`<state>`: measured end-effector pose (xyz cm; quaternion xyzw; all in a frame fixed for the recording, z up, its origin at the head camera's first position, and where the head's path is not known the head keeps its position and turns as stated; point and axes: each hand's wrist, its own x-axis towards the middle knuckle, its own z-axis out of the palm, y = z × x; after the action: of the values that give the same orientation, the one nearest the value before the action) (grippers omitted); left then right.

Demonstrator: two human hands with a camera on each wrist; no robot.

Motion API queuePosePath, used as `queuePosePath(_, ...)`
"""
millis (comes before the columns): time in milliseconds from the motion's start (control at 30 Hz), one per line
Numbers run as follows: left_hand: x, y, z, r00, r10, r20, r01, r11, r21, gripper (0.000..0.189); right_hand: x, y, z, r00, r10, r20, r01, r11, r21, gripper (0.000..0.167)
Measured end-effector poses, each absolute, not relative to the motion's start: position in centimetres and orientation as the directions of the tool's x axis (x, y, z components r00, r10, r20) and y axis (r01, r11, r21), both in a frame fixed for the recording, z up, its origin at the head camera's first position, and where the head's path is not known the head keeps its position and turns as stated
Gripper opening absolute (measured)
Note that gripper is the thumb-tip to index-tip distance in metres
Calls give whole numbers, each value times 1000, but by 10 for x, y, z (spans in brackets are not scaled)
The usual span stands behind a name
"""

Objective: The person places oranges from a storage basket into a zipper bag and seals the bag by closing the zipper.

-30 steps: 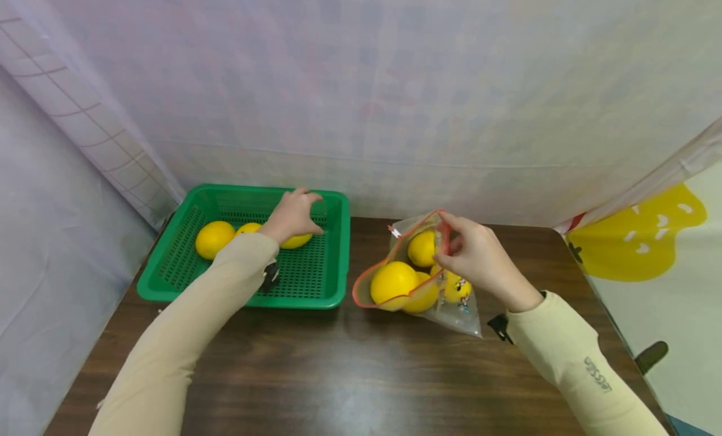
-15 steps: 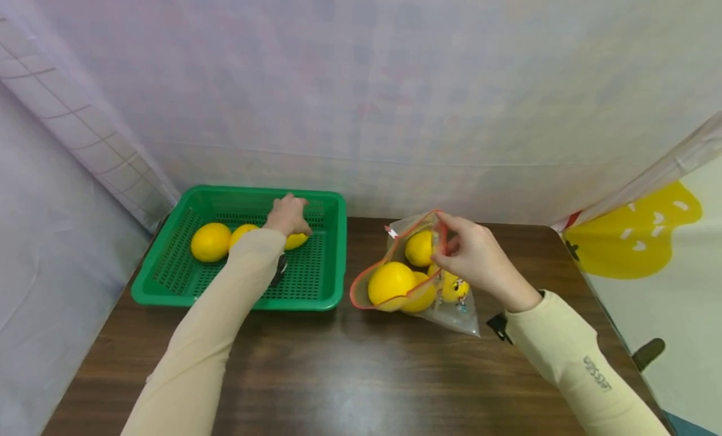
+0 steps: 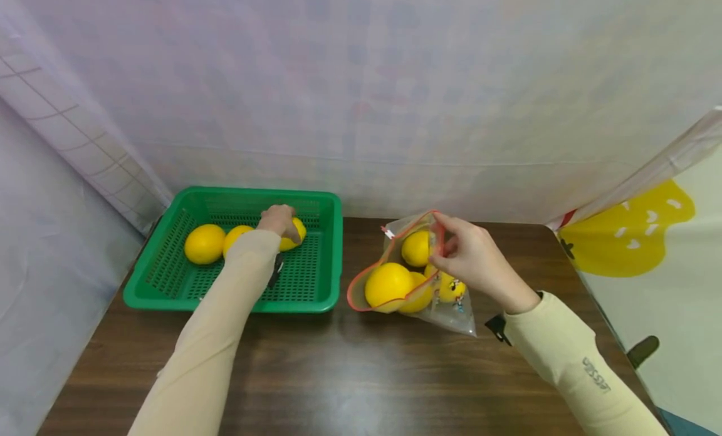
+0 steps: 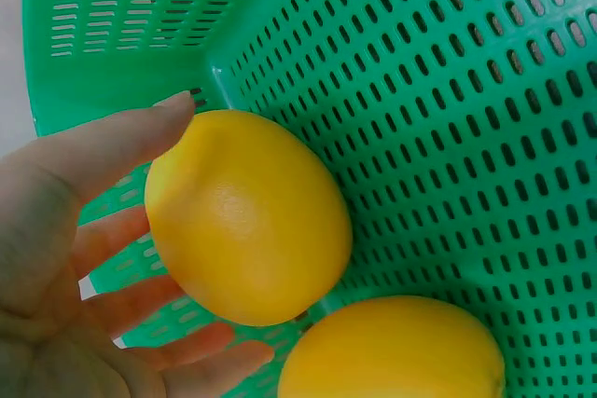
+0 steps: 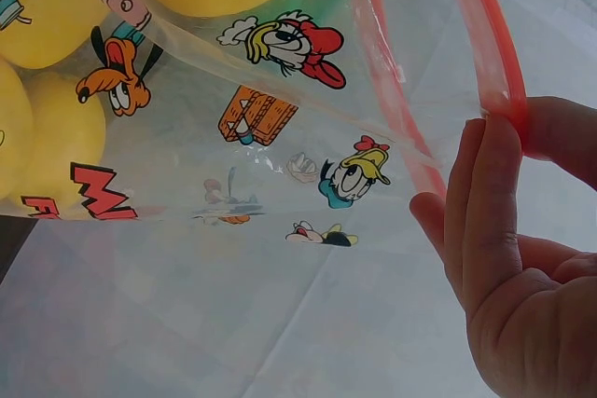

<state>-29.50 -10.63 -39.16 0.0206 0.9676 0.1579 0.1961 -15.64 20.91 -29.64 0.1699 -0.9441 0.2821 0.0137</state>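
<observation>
My left hand point(image 3: 277, 220) reaches down into the green basket point(image 3: 132, 297) at the rightmost lemon point(image 3: 293, 233). In the left wrist view the thumb lies along one side of that lemon point(image 4: 252, 221), the spread fingers along its other edge, some tips hidden behind it. A second lemon point(image 4: 396, 351) is beside it. With thumb and fingers, my right hand point(image 3: 470, 251) pinches the red-edged mouth of a clear zip bag point(image 3: 459, 320). Several lemons point(image 3: 389, 285) sit inside the bag. Its plastic carries printed cartoon figures point(image 5: 289, 44).
Two more lemons, one at the left point(image 3: 204, 243) and one partly behind the sleeve point(image 3: 237, 235), lie in the basket. Basket and bag stand side by side on a brown wooden table point(image 3: 361, 373). A pale curtain point(image 3: 361, 110) hangs behind the table.
My left hand has lowered in the basket and drawn in around the right-hand lemon. The right hand keeps its pinch on the bag. The whole head view has shifted slightly left.
</observation>
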Motion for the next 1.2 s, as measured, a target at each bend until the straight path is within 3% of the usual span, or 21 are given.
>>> queuePosePath(700, -289, -102, -397, -935, 124, -331, 22, 955, 295, 60, -155, 209, -297, -944, -307, 122, -324, 784, -530, 68)
queuePosePath(1000, -284, -103, -395, -933, 166, -319, 30, 920, 391, 60, -155, 209, -297, -944, -306, 121, -322, 782, -533, 68)
queuePosePath(1200, -280, -105, -386, -932, 258, -255, 109, 869, 483, 62, -156, 209, -297, -945, -307, 113, -318, 784, -533, 68)
